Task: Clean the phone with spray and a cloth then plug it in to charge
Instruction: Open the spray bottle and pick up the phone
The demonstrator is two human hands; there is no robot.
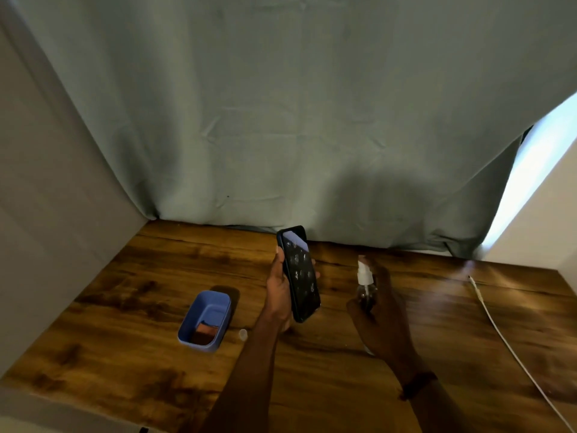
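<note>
My left hand [278,292] holds a black phone [299,273] upright above the table, its screen turned to the right and dotted with droplets. To its right, my right hand [379,310] grips a small clear spray bottle [366,284] with a white nozzle that points left at the phone. A folded reddish-brown cloth [204,332] lies inside a blue box [218,300] on the table to the left. A white charging cable [499,329] runs along the right side of the table, with its plug end at the far end.
A small clear cap [243,334] lies on the wooden table [125,307] between the blue box and my left forearm. A grey-green curtain [281,120] hangs behind the table. Walls close in on the left and right.
</note>
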